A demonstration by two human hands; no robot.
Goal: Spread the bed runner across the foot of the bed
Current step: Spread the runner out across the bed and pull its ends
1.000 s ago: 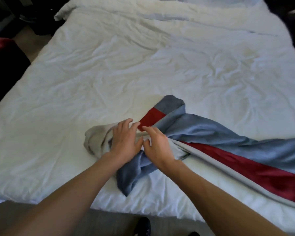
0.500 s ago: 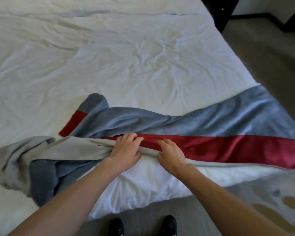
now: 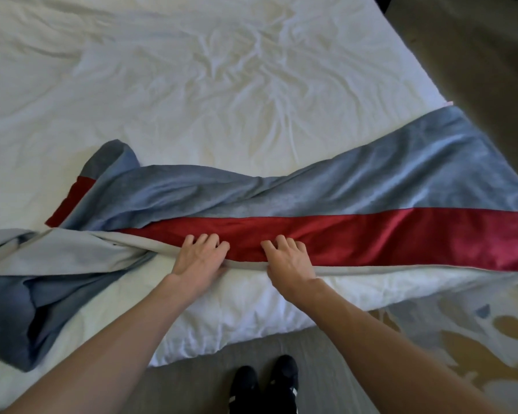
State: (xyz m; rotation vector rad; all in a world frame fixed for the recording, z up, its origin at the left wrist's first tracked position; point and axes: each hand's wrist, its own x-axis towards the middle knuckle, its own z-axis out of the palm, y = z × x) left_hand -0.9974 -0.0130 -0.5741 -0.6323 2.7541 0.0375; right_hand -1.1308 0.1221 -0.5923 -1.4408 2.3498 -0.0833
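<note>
The bed runner (image 3: 326,189), blue-grey with a red band and a pale grey underside, lies across the foot of the white bed (image 3: 207,85). Its right half is stretched flat and hangs over the bed's right edge. Its left part is twisted and bunched, showing the pale lining, and droops over the front edge. My left hand (image 3: 201,258) and my right hand (image 3: 287,258) sit side by side on the runner's near edge, fingers curled over the red band and thumbs under the hem, gripping the cloth.
The wrinkled white duvet fills the upper view. Grey floor lies beyond the bed's right edge. A patterned carpet (image 3: 476,339) lies at lower right. My black shoes (image 3: 263,383) stand at the bed's foot.
My view swung right along the bed. Both hands slid right along the runner's near edge and moved apart, and the runner's right half now lies flatter.
</note>
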